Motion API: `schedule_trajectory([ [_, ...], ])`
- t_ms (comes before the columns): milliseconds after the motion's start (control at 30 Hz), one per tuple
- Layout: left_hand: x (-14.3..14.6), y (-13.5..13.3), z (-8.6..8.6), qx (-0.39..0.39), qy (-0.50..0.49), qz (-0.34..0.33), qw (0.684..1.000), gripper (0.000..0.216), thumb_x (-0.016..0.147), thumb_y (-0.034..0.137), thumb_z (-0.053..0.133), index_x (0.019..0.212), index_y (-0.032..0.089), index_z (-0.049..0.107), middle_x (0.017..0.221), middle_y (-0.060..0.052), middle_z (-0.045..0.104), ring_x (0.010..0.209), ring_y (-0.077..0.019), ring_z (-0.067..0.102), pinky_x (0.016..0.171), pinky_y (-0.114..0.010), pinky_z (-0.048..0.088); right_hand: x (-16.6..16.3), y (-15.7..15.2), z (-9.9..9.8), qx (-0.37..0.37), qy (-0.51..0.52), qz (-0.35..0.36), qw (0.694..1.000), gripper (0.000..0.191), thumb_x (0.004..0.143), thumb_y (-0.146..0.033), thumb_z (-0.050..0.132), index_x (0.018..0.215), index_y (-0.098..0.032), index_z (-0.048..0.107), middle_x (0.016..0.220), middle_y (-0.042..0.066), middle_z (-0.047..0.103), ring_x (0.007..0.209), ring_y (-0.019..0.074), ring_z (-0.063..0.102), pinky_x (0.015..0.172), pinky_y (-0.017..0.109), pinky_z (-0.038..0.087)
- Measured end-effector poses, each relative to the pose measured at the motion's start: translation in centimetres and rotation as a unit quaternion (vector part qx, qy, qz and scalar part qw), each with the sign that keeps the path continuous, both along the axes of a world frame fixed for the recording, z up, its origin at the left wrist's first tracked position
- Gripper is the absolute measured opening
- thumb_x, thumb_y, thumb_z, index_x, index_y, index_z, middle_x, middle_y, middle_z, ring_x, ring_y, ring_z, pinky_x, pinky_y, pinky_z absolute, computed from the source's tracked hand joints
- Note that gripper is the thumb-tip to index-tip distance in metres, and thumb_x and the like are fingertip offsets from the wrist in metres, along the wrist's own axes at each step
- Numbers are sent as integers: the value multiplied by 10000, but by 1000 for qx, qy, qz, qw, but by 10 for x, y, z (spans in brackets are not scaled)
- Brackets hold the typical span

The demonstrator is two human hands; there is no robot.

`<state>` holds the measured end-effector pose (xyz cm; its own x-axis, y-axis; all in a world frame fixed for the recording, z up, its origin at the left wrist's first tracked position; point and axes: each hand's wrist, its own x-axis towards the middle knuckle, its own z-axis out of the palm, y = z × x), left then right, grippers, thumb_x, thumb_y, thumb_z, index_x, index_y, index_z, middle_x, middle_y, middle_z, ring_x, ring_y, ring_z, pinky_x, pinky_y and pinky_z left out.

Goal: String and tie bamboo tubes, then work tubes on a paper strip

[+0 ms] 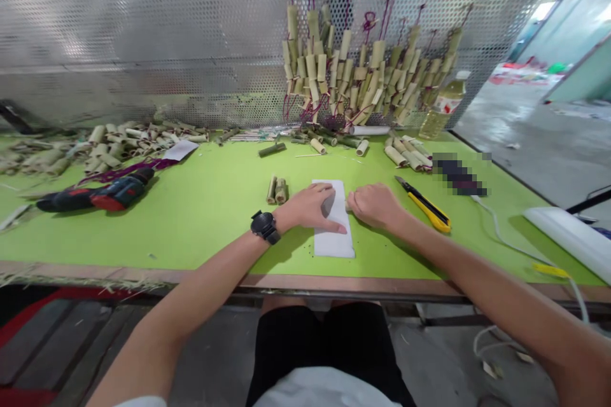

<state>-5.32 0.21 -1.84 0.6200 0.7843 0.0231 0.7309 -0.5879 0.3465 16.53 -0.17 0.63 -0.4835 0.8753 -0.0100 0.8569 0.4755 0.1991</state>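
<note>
My left hand [311, 206], a black watch on its wrist, lies flat with fingers stretched out on a white strip of paper [334, 238] on the green table [200, 216]. My right hand [375, 205] is closed at the strip's right edge, pinching something I cannot make out. Two short bamboo tubes [277, 190] lie just left of the left hand. A yellow utility knife [426, 205] lies right of the right hand.
A red and black power drill [98, 194] lies at the left. Loose bamboo tubes [109, 143] are piled at the back left. Strung bamboo bundles [353, 70] lean on the perforated metal wall, with a plastic bottle [443, 107] beside them. A white cable [496, 232] runs at the right.
</note>
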Motion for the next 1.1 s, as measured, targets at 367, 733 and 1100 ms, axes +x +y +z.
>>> schedule_trajectory([
  [367,-3,0,-1,7,-1,7,1000,1161,761,931,670,1564,110,502,1685,-214,435,1558,-423,391,1271,-483,338,-9,17,-5,43,1,8,999,722,1135,-370,208,904,-79,828,860,200,808,741,249,706,858,403,414],
  [733,-5,-1,2,-4,-3,4,1000,1162,752,933,682,1554,112,506,1705,-219,404,1577,-407,366,1274,-488,334,0,4,-8,3,40,-31,999,643,1120,-314,263,840,-102,802,841,191,802,693,230,707,600,330,314],
  [1100,-5,0,0,-6,-1,9,1000,1187,750,935,681,1595,130,466,1721,-200,387,1584,-424,352,1282,-487,312,-4,13,-9,38,51,-18,998,607,1119,-340,289,951,-105,823,963,179,830,781,235,739,664,323,383],
])
